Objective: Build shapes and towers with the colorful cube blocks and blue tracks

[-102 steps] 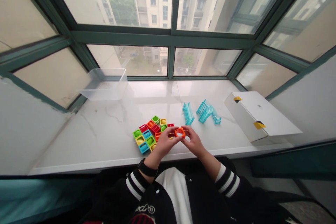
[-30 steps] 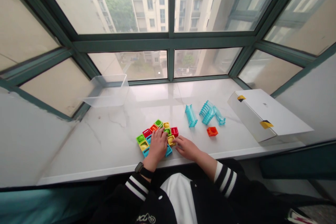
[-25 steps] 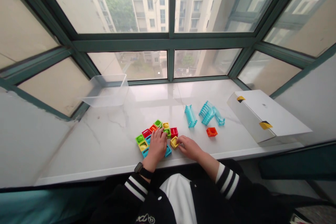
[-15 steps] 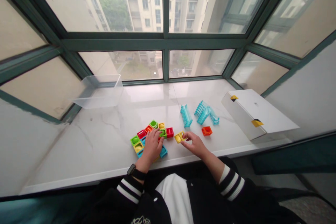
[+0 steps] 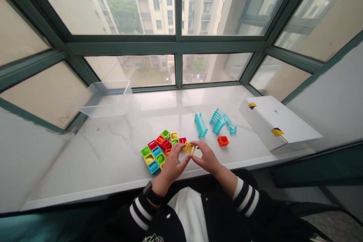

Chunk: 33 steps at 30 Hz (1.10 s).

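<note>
Between my two hands is a yellow toy block (image 5: 189,148) with openings in its sides. My left hand (image 5: 171,162) pinches its left side, and my right hand (image 5: 206,156) closes on its right side. Left of and partly behind my left hand, several coloured toy blocks (image 5: 153,166) sit close together in green, red, blue, yellow and orange. My left hand hides part of this cluster. A lone orange block (image 5: 223,141) lies to the right of my right hand.
Translucent blue track pieces (image 5: 201,125) lie beyond my hands, with more curved pieces (image 5: 218,121) to their right. A clear plastic bin (image 5: 110,111) stands at the back left. At the right is a white box (image 5: 283,124) with yellow-black tabs. Windows enclose the marble sill (image 5: 113,159).
My left hand has left the block cluster, moved right and taken hold of the yellow block. My right hand has brought that block slightly left and turned it.
</note>
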Available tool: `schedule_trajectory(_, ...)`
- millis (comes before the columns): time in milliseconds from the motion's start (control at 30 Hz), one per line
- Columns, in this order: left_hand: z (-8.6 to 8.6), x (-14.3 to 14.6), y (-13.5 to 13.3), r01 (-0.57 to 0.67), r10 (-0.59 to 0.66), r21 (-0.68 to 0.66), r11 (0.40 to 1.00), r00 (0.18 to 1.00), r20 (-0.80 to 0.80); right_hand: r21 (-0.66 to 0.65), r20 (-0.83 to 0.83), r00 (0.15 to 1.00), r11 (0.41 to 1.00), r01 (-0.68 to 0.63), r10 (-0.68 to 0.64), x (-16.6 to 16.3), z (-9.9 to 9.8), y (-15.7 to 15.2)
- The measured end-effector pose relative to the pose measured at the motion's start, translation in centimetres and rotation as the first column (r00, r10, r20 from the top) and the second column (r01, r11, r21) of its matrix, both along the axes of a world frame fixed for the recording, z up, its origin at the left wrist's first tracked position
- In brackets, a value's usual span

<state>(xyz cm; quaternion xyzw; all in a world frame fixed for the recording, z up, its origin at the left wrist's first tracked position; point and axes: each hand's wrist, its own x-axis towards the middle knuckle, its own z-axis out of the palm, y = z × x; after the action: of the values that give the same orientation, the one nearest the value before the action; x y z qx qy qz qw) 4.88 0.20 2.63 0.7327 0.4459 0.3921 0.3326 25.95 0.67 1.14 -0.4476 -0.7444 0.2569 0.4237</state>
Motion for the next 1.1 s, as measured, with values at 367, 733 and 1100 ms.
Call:
schedule_trajectory(367,-0.7,0.1,0.6,0.061,0.015,-0.228,0.972,0.948,0.317,-0.117,-0.19,0.979,0.988,-0.099,0.076,0.1,0.3,-0.2)
schedule_trajectory(733,-0.8,-2.1,1.6,-0.11,0.11,0.104,0.988,0.994,0.008,-0.237,-0.161,0.985,0.971,0.027,-0.067,3.2,-1.1,0.6)
schedule_trajectory(1100,-4.6,-4.5,2.9,-0.213,0.325,0.293,0.932,0.85,-0.416,-0.195,0.284,0.887,0.884,0.424,-0.363,6.9,-6.2,2.4)
